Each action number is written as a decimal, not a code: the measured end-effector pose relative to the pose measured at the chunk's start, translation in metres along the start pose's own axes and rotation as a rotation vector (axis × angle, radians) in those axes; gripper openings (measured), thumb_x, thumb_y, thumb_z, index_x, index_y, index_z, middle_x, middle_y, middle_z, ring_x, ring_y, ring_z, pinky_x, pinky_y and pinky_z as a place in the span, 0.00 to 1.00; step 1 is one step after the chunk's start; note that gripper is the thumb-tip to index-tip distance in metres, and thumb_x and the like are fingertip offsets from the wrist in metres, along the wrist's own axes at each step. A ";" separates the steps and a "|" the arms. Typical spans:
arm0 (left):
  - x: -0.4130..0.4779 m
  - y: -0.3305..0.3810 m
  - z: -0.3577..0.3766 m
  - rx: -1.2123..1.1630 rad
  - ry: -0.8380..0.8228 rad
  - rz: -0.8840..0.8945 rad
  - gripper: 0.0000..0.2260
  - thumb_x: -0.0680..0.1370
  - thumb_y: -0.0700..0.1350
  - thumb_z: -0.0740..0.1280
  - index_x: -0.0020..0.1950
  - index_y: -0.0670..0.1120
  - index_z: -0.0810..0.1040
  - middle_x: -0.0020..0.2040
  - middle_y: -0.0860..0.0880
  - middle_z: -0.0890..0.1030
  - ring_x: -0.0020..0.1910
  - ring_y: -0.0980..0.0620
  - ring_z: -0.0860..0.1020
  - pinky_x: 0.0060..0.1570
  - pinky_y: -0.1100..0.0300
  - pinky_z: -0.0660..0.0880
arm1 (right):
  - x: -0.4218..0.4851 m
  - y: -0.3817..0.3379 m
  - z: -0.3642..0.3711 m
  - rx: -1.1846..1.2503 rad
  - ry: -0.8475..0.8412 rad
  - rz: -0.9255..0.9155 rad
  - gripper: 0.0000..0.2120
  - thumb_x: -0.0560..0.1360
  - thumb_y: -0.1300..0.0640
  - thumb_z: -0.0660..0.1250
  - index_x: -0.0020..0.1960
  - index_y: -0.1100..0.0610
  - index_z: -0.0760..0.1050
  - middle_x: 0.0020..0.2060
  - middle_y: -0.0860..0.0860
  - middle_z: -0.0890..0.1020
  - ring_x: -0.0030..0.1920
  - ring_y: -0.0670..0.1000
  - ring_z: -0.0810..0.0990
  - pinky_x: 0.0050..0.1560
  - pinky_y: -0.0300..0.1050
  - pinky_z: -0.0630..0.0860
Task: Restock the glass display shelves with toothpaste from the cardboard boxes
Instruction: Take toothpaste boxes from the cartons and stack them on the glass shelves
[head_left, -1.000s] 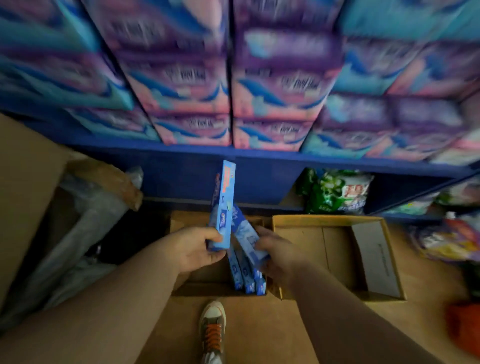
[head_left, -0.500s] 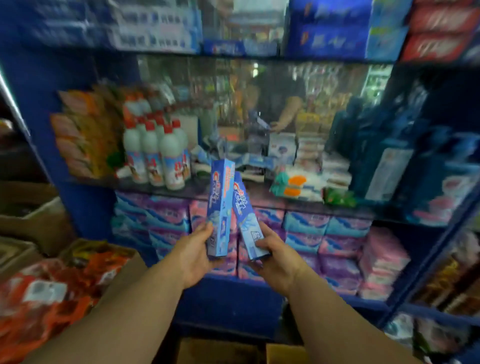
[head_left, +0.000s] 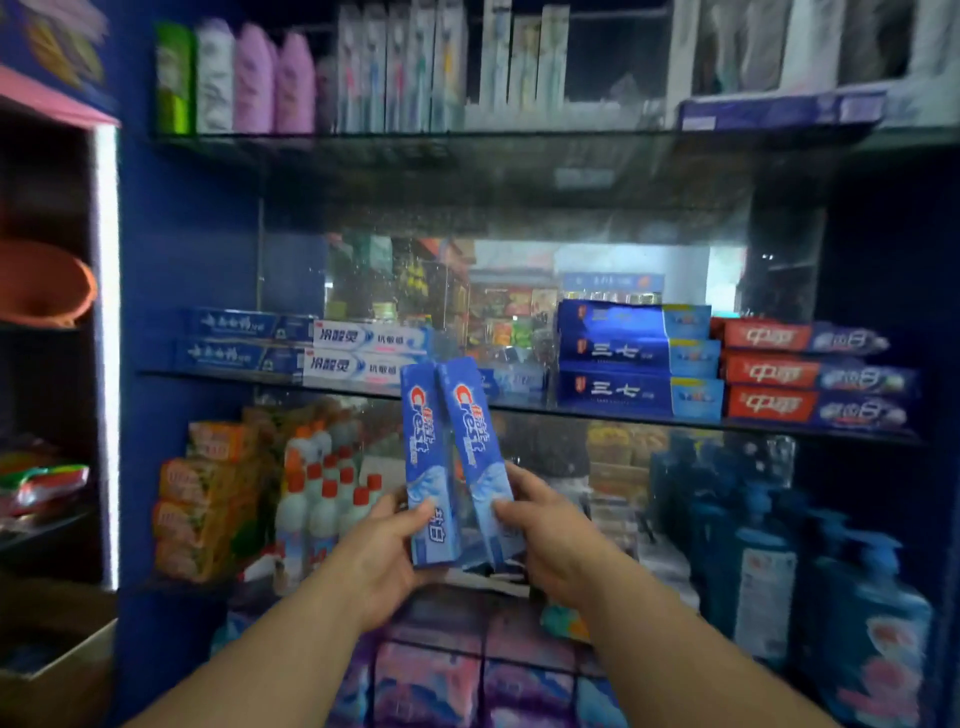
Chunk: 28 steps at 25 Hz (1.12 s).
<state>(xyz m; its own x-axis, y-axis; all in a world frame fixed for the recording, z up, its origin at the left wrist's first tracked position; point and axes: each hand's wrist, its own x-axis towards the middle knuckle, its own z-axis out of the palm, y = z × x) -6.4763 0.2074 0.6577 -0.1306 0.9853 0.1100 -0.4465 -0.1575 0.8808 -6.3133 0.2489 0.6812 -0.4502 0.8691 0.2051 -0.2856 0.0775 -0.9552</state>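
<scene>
Two blue toothpaste boxes stand upright side by side in front of me. My left hand (head_left: 379, 556) grips the lower end of the left toothpaste box (head_left: 426, 457). My right hand (head_left: 545, 540) grips the lower end of the right toothpaste box (head_left: 475, 452). Their tops reach the front edge of the glass shelf (head_left: 218, 375) that carries stacked toothpaste boxes. On that shelf a gap (head_left: 498, 343) lies between the white toothpaste stack (head_left: 363, 353) and the dark blue toothpaste stack (head_left: 634, 358). The cardboard boxes are out of view.
Red toothpaste boxes (head_left: 810, 374) fill the shelf's right end. Below it stand white red-capped bottles (head_left: 322, 504), orange packets (head_left: 202, 499) and blue pump bottles (head_left: 769, 561). An upper glass shelf (head_left: 467, 140) holds bottles and toothbrushes. A dark side shelf (head_left: 52, 322) stands left.
My view rose from the cardboard boxes on the floor to the shelves. Both hands lifted the two toothpaste boxes up to the toothpaste shelf's edge.
</scene>
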 end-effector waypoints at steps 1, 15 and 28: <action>0.010 0.011 0.000 -0.004 0.013 0.039 0.08 0.79 0.37 0.61 0.56 0.47 0.72 0.47 0.41 0.83 0.41 0.42 0.81 0.41 0.48 0.76 | 0.015 -0.016 0.001 -0.094 0.029 -0.056 0.19 0.79 0.70 0.57 0.64 0.54 0.73 0.55 0.54 0.82 0.43 0.49 0.84 0.37 0.43 0.80; 0.191 0.130 -0.041 0.010 -0.122 0.279 0.16 0.79 0.35 0.62 0.66 0.47 0.69 0.60 0.43 0.79 0.55 0.44 0.80 0.55 0.45 0.76 | 0.225 -0.095 -0.012 -1.891 0.397 -0.047 0.19 0.78 0.56 0.60 0.69 0.51 0.64 0.68 0.54 0.69 0.68 0.57 0.65 0.69 0.57 0.60; 0.209 0.127 -0.013 -0.023 -0.144 0.266 0.14 0.79 0.33 0.62 0.61 0.47 0.71 0.60 0.43 0.79 0.57 0.42 0.80 0.55 0.45 0.76 | 0.264 -0.091 -0.014 -1.554 0.451 -0.290 0.16 0.80 0.48 0.57 0.66 0.49 0.72 0.64 0.54 0.72 0.63 0.56 0.70 0.62 0.54 0.67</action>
<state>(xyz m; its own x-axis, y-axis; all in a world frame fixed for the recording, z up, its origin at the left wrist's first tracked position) -6.5724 0.3925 0.7865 -0.1193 0.9084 0.4007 -0.4336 -0.4107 0.8020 -6.3939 0.4780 0.8194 -0.1891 0.7812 0.5949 0.8853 0.3978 -0.2409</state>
